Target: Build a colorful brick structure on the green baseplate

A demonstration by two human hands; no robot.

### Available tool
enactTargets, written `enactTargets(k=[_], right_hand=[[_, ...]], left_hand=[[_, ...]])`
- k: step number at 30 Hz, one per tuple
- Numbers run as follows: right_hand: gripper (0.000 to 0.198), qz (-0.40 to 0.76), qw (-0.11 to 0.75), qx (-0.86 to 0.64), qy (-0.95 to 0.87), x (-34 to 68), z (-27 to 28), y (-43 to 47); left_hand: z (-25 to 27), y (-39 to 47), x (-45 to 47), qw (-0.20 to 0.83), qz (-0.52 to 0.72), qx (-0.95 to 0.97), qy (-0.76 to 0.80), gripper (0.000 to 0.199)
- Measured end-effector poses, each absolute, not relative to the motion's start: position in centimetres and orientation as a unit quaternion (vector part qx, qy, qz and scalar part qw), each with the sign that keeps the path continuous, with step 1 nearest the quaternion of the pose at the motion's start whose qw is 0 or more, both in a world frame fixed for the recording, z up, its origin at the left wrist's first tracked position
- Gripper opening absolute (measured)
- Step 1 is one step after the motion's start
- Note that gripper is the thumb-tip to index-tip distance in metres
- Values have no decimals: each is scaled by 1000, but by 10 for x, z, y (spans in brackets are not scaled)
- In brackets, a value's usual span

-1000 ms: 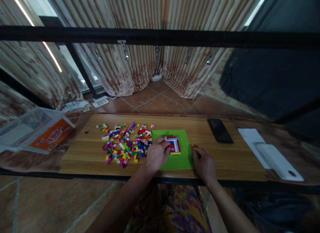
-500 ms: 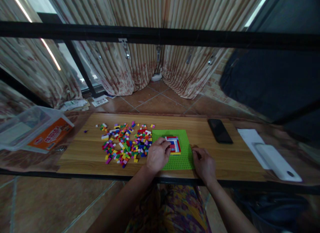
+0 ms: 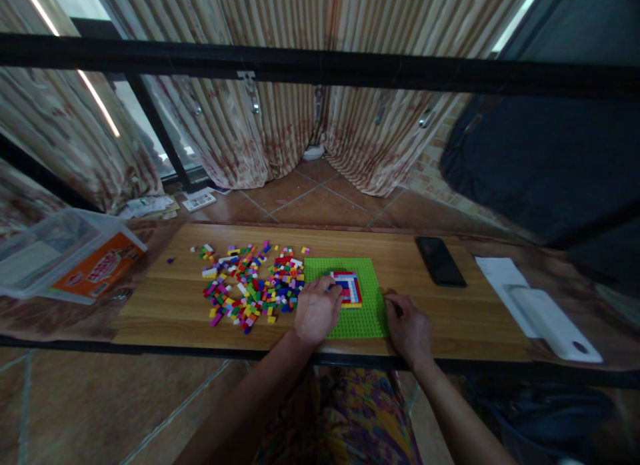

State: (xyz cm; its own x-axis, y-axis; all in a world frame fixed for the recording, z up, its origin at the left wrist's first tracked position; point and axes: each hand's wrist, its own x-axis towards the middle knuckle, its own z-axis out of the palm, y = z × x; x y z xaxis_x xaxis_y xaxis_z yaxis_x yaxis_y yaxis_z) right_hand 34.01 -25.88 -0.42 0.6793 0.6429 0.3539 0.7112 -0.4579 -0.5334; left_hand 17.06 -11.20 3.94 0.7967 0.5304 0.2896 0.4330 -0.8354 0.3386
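Note:
A green studded baseplate (image 3: 357, 326) lies flat on the table. On it sits a square of toy bricks (image 3: 354, 290) in red, white and blue, with a yellow strip along its near edge. My left hand (image 3: 317, 312) reaches over the left side of that square, fingers bent and pressed together at the bricks. Whatever the fingertips hold is hidden. My right hand (image 3: 410, 326) is closed at the plate's right edge, thumb and finger pinching there. Just left of the plate, many loose toy bricks (image 3: 250, 285) of mixed colours are spread out.
A black phone (image 3: 440, 261) lies right of the plate on the wooden table (image 3: 165, 312). Farther right are white paper (image 3: 500, 275) and a white flat object (image 3: 557, 324). A clear plastic bin (image 3: 90, 235) with an orange label stands at the left. A dark bar (image 3: 320, 65) crosses beyond the table.
My left fingers have shifted slightly over the bricks, with the hand a touch lower. My right hand stays at the plate's edge. The view has tilted very slightly.

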Motion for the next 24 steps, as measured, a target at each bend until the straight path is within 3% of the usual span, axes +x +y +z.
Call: enactTargets(k=[10, 24], right_hand=[[35, -57, 344, -848, -399, 341, -7, -259], [37, -64, 332, -852, -400, 341, -9, -259]], left_hand=[[30, -116, 169, 127, 250, 926, 253, 21], [32, -130, 172, 24, 162, 952, 258, 30]])
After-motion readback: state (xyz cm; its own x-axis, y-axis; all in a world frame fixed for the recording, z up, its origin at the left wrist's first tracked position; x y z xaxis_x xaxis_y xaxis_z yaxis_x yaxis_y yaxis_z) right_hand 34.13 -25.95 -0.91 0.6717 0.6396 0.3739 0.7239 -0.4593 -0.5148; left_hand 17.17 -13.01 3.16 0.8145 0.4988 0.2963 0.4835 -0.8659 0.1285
